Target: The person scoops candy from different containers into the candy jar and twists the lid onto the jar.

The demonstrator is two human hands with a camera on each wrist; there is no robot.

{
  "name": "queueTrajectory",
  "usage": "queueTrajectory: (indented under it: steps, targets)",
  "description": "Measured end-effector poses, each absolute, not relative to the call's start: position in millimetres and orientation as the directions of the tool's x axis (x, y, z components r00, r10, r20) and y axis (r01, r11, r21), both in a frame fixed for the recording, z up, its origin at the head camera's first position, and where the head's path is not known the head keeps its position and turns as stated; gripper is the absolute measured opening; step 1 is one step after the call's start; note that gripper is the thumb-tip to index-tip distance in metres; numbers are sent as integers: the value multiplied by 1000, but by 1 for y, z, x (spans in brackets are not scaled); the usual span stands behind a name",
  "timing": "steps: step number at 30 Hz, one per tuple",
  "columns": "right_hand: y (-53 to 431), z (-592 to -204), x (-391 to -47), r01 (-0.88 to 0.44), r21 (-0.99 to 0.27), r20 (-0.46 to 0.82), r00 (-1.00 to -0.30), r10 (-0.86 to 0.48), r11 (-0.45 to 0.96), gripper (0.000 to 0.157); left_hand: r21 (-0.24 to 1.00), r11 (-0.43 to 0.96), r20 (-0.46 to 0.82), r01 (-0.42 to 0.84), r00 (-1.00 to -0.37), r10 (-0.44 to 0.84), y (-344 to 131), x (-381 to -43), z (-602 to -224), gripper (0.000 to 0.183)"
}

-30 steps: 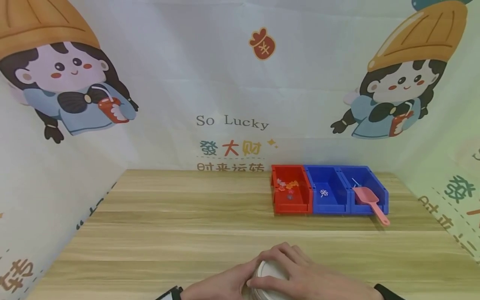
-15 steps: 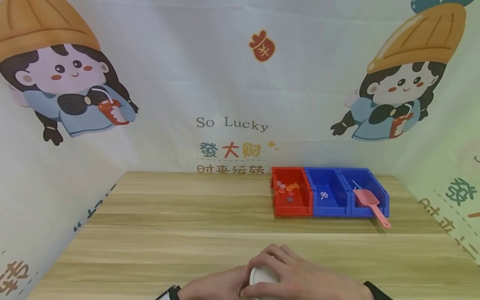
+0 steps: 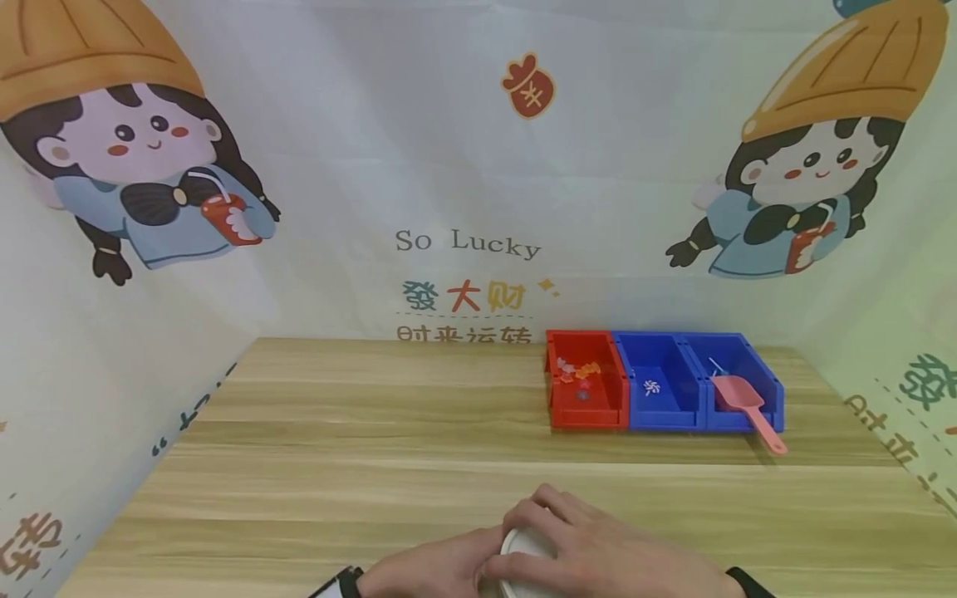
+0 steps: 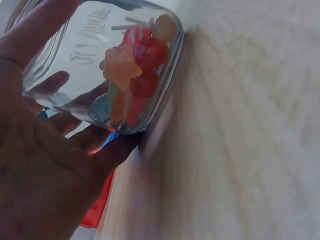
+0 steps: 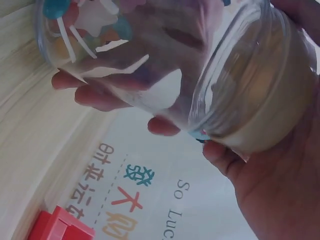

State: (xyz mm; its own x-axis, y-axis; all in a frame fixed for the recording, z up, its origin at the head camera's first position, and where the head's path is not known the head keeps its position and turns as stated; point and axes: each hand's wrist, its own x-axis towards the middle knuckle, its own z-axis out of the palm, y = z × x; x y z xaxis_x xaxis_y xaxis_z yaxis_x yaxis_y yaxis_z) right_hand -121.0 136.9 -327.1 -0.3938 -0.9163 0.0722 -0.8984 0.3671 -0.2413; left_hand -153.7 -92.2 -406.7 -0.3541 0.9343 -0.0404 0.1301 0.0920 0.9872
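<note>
At the front of the table, in the head view, both hands are on a clear jar with a round whitish lid (image 3: 529, 544). My left hand (image 3: 437, 566) grips the jar's side, its fingers wrapped round the clear wall (image 4: 85, 37) in the left wrist view. My right hand (image 3: 598, 544) holds the lid from above, fingers and thumb curled round its edge. The lid (image 5: 287, 102) sits on the jar's mouth. Inside lie small charms, among them an orange star (image 4: 121, 66), red round pieces (image 4: 154, 52) and white sticks. The jar's base rests at the tabletop.
At the back right stands a red bin (image 3: 586, 418) holding small flower-like pieces. Joined to it are a blue bin (image 3: 669, 415) with a small white piece and another blue bin (image 3: 766, 390). A pink scoop (image 3: 740, 394) leans over that last bin's front. Printed cloth surrounds the wooden table.
Since one second ago my right hand has shifted slightly left with the lid, of which less shows. My left hand keeps its hold. The head view has moved a little.
</note>
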Motion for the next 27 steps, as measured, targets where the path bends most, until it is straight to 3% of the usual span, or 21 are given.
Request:
queueTrajectory:
  steps: [3, 6, 11, 15, 17, 19, 22, 24, 27]
  targets:
    - [136, -328, -121, -889, -206, 60, -430, -901, 410, 61, 986, 105, -47, 129, -385, 922, -87, -152, -405, 53]
    - [134, -328, -121, -855, -202, 44, -495, -868, 477, 65, 978, 130, -42, 162, -459, 887, -81, -149, -401, 52]
    - [129, -330, -122, -789, -184, -6, -596, -803, 587, 69, 992, 124, -97, 13, -539, 837, -75, -140, -395, 64]
    - [124, -335, -124, -757, -103, 60, -652, -756, 645, 58, 994, 103, -61, 35, -607, 793, -72, -138, -398, 71]
    - [120, -338, -124, -719, -78, 86, -695, -714, 691, 53, 993, -16, -58, -115, -613, 788, -68, -139, -401, 71]
    - [117, -340, -123, -673, -64, 104, -739, -666, 737, 54, 988, -58, -45, -141, -636, 770, -66, -138, -403, 75]
    - [114, -341, -119, -605, -61, 117, -794, -597, 794, 61, 993, -48, -41, -110, -685, 727, -63, -137, -404, 80]
    - [115, -339, -117, -586, -60, 160, -805, -572, 808, 67, 990, 108, -7, 94, -724, 690, -64, -137, -403, 86]
    - [120, -331, -114, -590, -65, 207, -797, -568, 805, 71, 968, 188, -11, 165, -723, 691, -68, -140, -401, 89]
